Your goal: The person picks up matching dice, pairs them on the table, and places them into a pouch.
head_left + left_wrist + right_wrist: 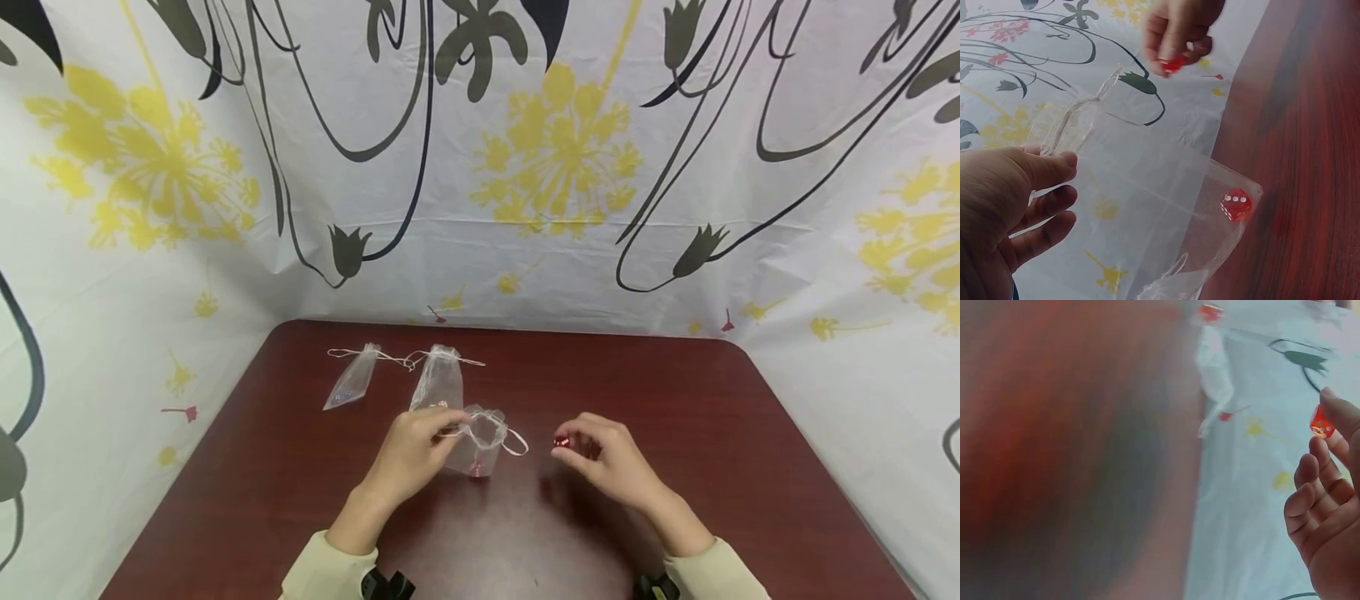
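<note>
Between thumb and fingers, my left hand (pixel 415 450) pinches the rim of a sheer white drawstring pouch (pixel 459 461), whose mouth stands open with the cord looped to the right. A red die (pixel 1236 204) with white pips lies in the pouch's bottom corner. To the right of the pouch and apart from it, my right hand (pixel 611 457) pinches a second red die (pixel 1321 423) between thumb and fingertips. The right wrist view shows its other fingers loosely bent.
Behind the left hand lies another sheer pouch (pixel 438 379) with small pale things in it. Farther left is a third pouch (pixel 352 382), drawn closed, holding small bluish pieces. The dark red table (pixel 675 400) meets a patterned white cloth (pixel 450 192) at the back.
</note>
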### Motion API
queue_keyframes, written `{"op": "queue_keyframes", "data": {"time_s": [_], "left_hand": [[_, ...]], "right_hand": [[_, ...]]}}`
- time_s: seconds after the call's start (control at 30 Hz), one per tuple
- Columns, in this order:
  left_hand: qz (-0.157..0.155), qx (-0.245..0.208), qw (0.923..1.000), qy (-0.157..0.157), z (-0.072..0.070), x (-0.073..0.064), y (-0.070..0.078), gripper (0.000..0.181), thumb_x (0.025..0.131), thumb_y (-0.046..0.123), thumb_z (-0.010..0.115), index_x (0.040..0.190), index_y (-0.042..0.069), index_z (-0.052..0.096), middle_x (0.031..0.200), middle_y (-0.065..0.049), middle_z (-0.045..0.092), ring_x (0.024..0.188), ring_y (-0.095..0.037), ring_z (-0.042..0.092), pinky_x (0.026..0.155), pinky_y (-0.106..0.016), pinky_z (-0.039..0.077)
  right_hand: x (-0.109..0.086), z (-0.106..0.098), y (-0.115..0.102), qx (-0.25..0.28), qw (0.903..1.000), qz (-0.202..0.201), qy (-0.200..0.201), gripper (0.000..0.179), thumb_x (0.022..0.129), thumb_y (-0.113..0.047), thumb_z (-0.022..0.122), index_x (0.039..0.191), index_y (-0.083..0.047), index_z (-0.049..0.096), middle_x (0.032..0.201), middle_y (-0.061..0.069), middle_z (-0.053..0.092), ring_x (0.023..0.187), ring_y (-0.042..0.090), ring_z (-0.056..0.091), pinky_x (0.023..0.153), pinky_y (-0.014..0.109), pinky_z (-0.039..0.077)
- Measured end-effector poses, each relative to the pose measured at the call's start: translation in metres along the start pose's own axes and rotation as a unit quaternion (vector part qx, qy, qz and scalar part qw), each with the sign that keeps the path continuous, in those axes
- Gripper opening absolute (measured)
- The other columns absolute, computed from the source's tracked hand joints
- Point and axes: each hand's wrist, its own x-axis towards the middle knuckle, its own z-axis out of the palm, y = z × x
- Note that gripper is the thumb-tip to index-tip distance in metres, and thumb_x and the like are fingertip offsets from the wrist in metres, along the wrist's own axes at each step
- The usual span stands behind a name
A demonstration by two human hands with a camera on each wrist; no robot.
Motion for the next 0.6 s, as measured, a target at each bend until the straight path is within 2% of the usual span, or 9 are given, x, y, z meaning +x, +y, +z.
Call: {"op": "queue_keyframes", "data": {"time_s": [0.3, 0.47, 0.6], "left_hand": [[-0.002, -0.002, 1.0, -0.006, 0.001, 0.002, 0.003, 0.022, 0.079, -0.004, 0.083, 0.098, 0.006, 0.078, 0.091, -0.001, 0.076, 0.077, -0.009, 0.069, 0.067, -0.021, 0.057], [0.008, -0.003, 0.9998, -0.015, 0.007, 0.003, 0.005, 0.022, 0.079, -0.003, 0.083, 0.098, 0.008, 0.078, 0.091, 0.0, 0.076, 0.075, -0.007, 0.067, 0.066, -0.02, 0.055], [0.019, -0.01, 0.9996, -0.021, 0.012, 0.004, 0.01, 0.022, 0.079, -0.002, 0.083, 0.097, 0.008, 0.078, 0.09, 0.0, 0.076, 0.074, -0.006, 0.066, 0.065, -0.019, 0.055]], "right_hand": [[0.023, -0.017, -0.018, 0.01, 0.9999, 0.0, 0.01, 0.022, 0.08, -0.006, 0.086, 0.095, -0.016, 0.073, 0.076, -0.012, 0.055, 0.06, 0.003, 0.049, 0.05, 0.015, 0.04], [0.038, -0.012, -0.035, 0.032, 0.9994, -0.005, 0.008, 0.022, 0.08, -0.006, 0.086, 0.095, -0.016, 0.074, 0.076, -0.012, 0.055, 0.059, 0.004, 0.05, 0.049, 0.016, 0.04], [0.051, -0.004, -0.049, 0.052, 0.9979, -0.037, 0.008, 0.022, 0.08, -0.006, 0.086, 0.096, -0.014, 0.074, 0.075, -0.009, 0.055, 0.057, 0.006, 0.049, 0.048, 0.015, 0.039]]}}
